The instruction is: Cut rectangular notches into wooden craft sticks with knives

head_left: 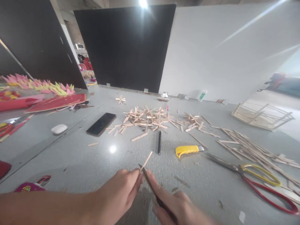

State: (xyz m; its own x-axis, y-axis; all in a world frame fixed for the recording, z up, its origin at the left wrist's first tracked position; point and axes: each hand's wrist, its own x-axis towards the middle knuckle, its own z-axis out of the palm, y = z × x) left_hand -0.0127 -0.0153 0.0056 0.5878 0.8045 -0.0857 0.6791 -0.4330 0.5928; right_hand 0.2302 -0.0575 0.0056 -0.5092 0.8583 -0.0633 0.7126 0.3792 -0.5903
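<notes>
My left hand [124, 184] is closed, pinching a short flat wooden stick [147, 161] near its lower end. The stick slants up to the right. My right hand [178, 203] wraps round a slim, dark-handled knife [150, 184], forefinger along it. Its pointed tip meets the stick right at my left fingertips. Just ahead lies a black pen-like rod [159, 142]. To its right rests a yellow utility knife [187, 150] with the blade out. Beyond them spreads a heap of small wooden sticks [145, 117].
Large scissors [241, 171] with red and yellow handles lie right, beside long wood strips [253, 150] and a stick frame [260, 117]. A phone [101, 124] and white case [59, 129] lie left. Black [131, 47] and white panels [217, 53] stand behind.
</notes>
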